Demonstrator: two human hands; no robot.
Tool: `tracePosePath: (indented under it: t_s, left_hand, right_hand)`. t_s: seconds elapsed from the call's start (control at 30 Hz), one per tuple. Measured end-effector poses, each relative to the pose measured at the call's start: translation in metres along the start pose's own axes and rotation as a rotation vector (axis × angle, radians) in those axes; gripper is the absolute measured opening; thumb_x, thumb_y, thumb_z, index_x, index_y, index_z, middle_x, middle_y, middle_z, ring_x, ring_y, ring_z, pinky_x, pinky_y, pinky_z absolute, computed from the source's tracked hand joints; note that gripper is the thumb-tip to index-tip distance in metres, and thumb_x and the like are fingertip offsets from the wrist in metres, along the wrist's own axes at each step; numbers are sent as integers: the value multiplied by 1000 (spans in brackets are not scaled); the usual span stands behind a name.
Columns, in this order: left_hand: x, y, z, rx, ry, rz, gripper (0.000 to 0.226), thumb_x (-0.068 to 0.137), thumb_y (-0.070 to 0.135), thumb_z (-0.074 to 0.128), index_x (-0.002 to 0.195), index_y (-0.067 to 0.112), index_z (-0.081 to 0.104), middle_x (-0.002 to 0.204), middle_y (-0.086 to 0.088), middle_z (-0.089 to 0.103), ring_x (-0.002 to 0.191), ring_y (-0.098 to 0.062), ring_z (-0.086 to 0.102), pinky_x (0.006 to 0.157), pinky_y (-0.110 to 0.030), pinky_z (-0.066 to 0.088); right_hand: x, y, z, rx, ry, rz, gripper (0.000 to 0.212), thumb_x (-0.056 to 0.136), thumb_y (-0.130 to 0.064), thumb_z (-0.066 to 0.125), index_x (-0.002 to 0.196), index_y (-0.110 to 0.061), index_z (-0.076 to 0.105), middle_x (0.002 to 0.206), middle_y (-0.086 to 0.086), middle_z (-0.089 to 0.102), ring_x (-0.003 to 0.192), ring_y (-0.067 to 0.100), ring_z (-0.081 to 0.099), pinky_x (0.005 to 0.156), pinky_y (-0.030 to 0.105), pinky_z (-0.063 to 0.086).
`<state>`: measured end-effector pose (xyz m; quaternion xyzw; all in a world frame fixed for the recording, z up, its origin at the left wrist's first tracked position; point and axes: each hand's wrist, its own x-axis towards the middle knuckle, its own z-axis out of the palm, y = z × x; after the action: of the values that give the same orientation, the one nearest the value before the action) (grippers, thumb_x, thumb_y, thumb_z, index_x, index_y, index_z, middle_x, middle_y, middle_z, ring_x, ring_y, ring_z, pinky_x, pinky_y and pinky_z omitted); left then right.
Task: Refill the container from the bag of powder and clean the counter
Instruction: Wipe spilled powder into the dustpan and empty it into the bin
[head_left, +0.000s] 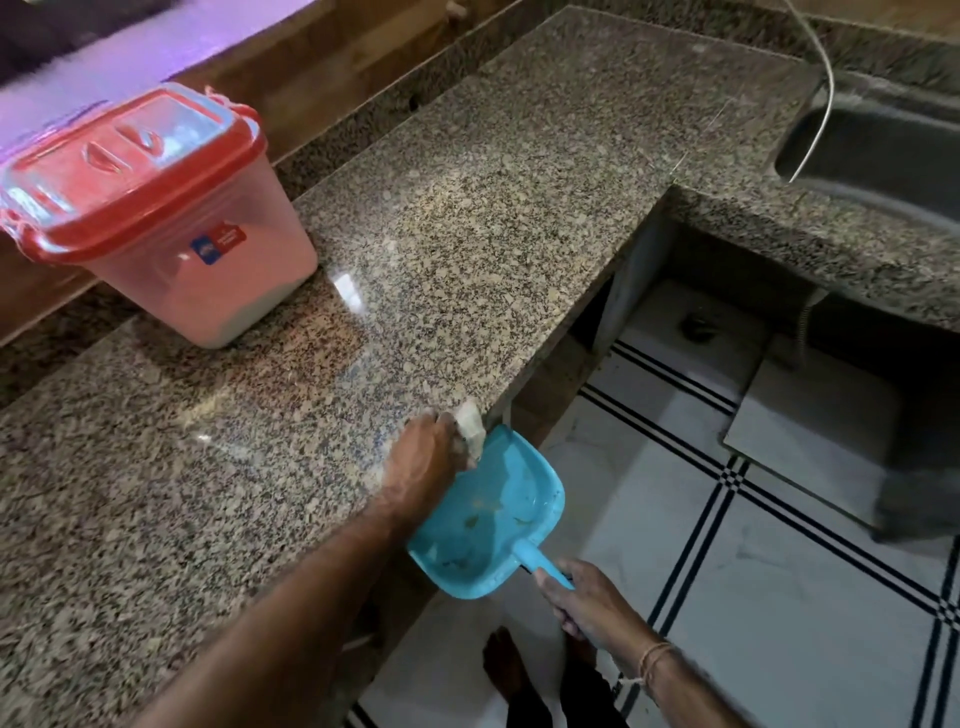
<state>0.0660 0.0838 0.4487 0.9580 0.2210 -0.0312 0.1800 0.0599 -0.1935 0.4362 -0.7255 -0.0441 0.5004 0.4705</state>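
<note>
A translucent container (208, 260) with a red lid shut on top stands at the back left of the granite counter (467, 208); white powder fills it. At the counter's front edge my left hand (426, 457) presses a small pale cloth (470, 428), which hangs over the rim. Just below that edge a blue dustpan (493, 519) is held by its handle in my right hand (587, 603). A few bits of dirt lie in the pan. No bag of powder is in view.
A steel sink (883, 150) with a thin hose sits at the far right, on a counter section set at a right angle. White floor tiles with black stripes (727, 519) lie below. My bare foot (506, 665) shows near the bottom.
</note>
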Motion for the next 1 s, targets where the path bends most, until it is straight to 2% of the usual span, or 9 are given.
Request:
tracePosePath:
  t_s: [0.1,0.2,0.33,0.47,0.53,0.63,0.77,0.9,1.0]
  left_hand:
    - [1,-6,-1,-30,-12,-103,26,97,26,69,116,10,61,100,-4,70,77,-13,65,67,-29,60]
    - [-16,-4,-3,-53,38,-161,20,101,30,61,111,13,62,96,-1,69,75,-12,64,68,-31,60]
    - [-48,1,-3,5,118,-90,20,98,25,66,112,13,62,106,-5,64,87,-15,52,77,-29,50]
    - [-57,8,-4,63,28,65,36,92,34,71,123,19,65,122,0,64,103,-13,55,88,-29,50]
    - [-53,3,-6,29,42,60,34,92,37,72,120,21,66,117,2,64,97,-11,56,81,-24,49]
    - [-38,-11,-27,-188,161,-105,18,93,31,69,107,20,69,104,3,64,83,-8,56,66,-17,45]
    - [-24,-21,-29,-255,85,-54,36,91,38,73,121,17,70,104,7,58,86,-8,54,63,-16,34]
    - [-26,-13,-15,-230,78,-54,39,89,41,75,123,26,67,104,8,64,88,-12,60,69,-25,44]
    - [-37,-9,-9,-213,118,-121,22,93,36,72,111,25,66,97,7,67,84,-13,62,74,-32,54]
  right_hand:
    - [-2,-2,-1,-20,9,-22,24,102,-35,60,87,-17,54,65,-3,50,49,3,43,48,17,38]
    - [-3,-1,-3,-3,5,-20,23,101,-35,60,88,-17,56,66,-4,49,50,3,44,49,18,38]
    - [0,-1,-5,10,7,-15,22,101,-34,61,88,-17,57,63,-6,49,49,3,43,48,18,37]
    - [3,-5,-7,25,-12,-1,20,102,-34,60,91,-18,60,64,-6,49,49,5,42,48,19,35]
    - [5,-7,-8,33,-17,-6,20,101,-35,61,93,-17,60,64,-5,49,51,5,42,48,20,35]
    - [9,-4,-11,29,-7,-9,23,100,-37,62,97,-15,63,64,-7,50,51,4,44,48,20,37]
    - [14,1,-13,28,0,0,31,99,-40,63,103,-9,64,66,-4,49,49,5,42,48,21,36]
    - [16,1,-14,22,-14,-13,23,101,-39,61,96,-16,63,66,-3,49,49,5,42,48,20,35]
    - [16,1,-14,-23,-31,-40,24,101,-38,61,102,-15,65,63,-6,50,48,3,43,48,19,36]
